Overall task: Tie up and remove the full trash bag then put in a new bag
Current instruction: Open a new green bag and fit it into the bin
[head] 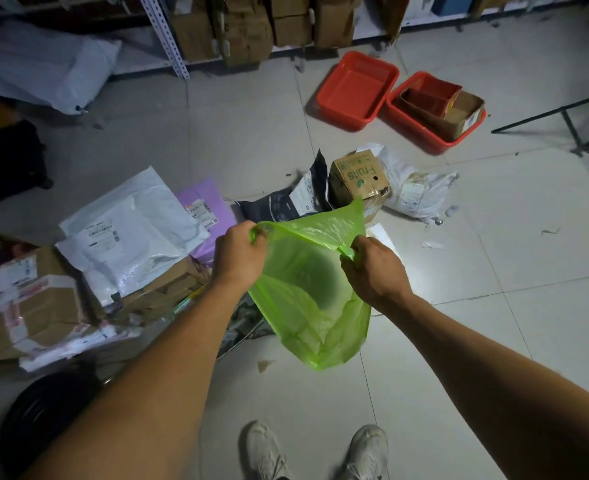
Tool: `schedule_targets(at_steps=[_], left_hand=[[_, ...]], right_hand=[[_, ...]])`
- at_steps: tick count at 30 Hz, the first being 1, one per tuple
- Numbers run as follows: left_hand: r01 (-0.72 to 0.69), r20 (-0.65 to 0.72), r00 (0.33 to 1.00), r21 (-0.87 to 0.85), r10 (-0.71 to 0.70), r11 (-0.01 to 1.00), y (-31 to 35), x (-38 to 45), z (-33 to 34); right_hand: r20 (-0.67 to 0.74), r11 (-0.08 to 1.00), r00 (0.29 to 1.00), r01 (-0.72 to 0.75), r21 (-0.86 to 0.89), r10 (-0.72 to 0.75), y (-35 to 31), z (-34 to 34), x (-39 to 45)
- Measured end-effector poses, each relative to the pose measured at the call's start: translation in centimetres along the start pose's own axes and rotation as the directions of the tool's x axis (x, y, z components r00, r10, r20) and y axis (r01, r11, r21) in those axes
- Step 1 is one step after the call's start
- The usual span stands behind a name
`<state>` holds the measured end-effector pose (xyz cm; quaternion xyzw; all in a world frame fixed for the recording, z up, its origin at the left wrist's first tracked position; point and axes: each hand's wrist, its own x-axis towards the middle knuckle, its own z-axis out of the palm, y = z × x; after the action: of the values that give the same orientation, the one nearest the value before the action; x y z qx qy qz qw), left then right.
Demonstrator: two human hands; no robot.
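Note:
A thin green plastic bag (306,292) hangs in the air over the tiled floor, its mouth pulled apart and its bottom dangling loose. My left hand (239,252) pinches the bag's rim on the left. On the right, my right hand (372,268) grips the opposite rim. The bag looks empty and is translucent. A round black bin (43,414) lies low at the left, partly hidden by my left forearm. No full trash bag is clearly visible.
Cardboard boxes and white and purple mailers (130,244) are piled at the left. A "Fruits" carton (358,178) and parcels lie ahead. Two red tubs (355,90) sit farther back by metal shelving (168,39). A black stand (570,123) is at right. My shoes (317,452) are below.

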<state>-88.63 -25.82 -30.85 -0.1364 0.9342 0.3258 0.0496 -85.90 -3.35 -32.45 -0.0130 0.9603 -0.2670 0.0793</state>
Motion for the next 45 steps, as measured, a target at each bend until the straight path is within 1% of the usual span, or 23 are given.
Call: schedule_targets(at_steps=[2, 6, 12, 16, 21, 23, 26, 28, 30, 33, 38, 43, 45], left_hand=[[-0.001, -0.009, 1.0, 0.012, 0.001, 1.0, -0.7, 0.0, 0.8], [0.0, 0.01, 1.0, 0.0, 0.0, 1.0, -2.9, 0.3, 3.3], [-0.019, 0.011, 1.0, 0.042, 0.018, 0.999, -6.9, 1.6, 6.5], [0.022, 0.018, 1.0, 0.073, -0.023, 0.997, -9.8, 2.4, 8.1], [0.037, 0.008, 0.999, 0.134, -0.038, 0.99, -12.6, 4.4, 10.3], [0.034, -0.012, 0.999, 0.144, -0.033, 0.989, -13.5, 5.3, 11.2], [0.025, -0.008, 1.0, 0.155, -0.025, 0.988, -14.4, 6.4, 12.8], [0.014, 0.005, 1.0, 0.156, -0.015, 0.988, -15.0, 7.2, 13.8], [-0.004, 0.023, 1.0, 0.143, 0.001, 0.99, -15.6, 7.9, 14.8], [-0.016, 0.04, 0.999, 0.132, 0.011, 0.991, -16.7, 8.8, 16.2], [-0.032, 0.035, 0.999, 0.175, 0.026, 0.984, -18.4, 9.8, 18.1], [-0.047, -0.007, 0.999, 0.182, 0.049, 0.982, -19.7, 10.7, 19.2], [-0.058, -0.021, 0.998, 0.164, 0.062, 0.985, -19.9, 10.9, 19.4]], right_hand=[[0.016, 1.0, 1.0, -0.011, 0.001, 0.011, 0.3, 0.9, -0.1], [0.09, 0.999, 0.995, -0.039, -0.006, 0.04, 2.0, 4.2, 0.5], [0.139, 0.997, 0.987, -0.08, 0.021, 0.076, 4.4, 9.9, 1.8], [0.143, 0.995, 0.987, -0.081, 0.055, 0.073, 5.8, 13.5, 2.4], [0.137, 0.993, 0.986, -0.106, 0.052, 0.098, 7.9, 17.2, 4.0], [0.121, 0.995, 0.989, -0.095, 0.041, 0.09, 8.9, 18.2, 5.0], [0.061, 1.0, 0.998, -0.026, 0.003, 0.026, 10.2, 19.3, 6.5], [0.006, 0.997, 1.0, 0.018, -0.07, -0.017, 11.1, 20.1, 7.6], [-0.011, 0.985, 0.999, 0.043, -0.165, -0.045, 11.9, 20.9, 8.7], [0.074, 0.972, 0.996, 0.058, -0.23, -0.042, 13.3, 22.2, 10.2], [0.186, 0.967, 0.982, 0.068, -0.245, -0.022, 14.8, 24.5, 11.7], [0.188, 0.963, 0.982, 0.056, -0.263, -0.006, 15.8, 26.4, 12.8], [0.175, 0.966, 0.984, 0.071, -0.249, -0.027, 16.1, 26.8, 13.1]])
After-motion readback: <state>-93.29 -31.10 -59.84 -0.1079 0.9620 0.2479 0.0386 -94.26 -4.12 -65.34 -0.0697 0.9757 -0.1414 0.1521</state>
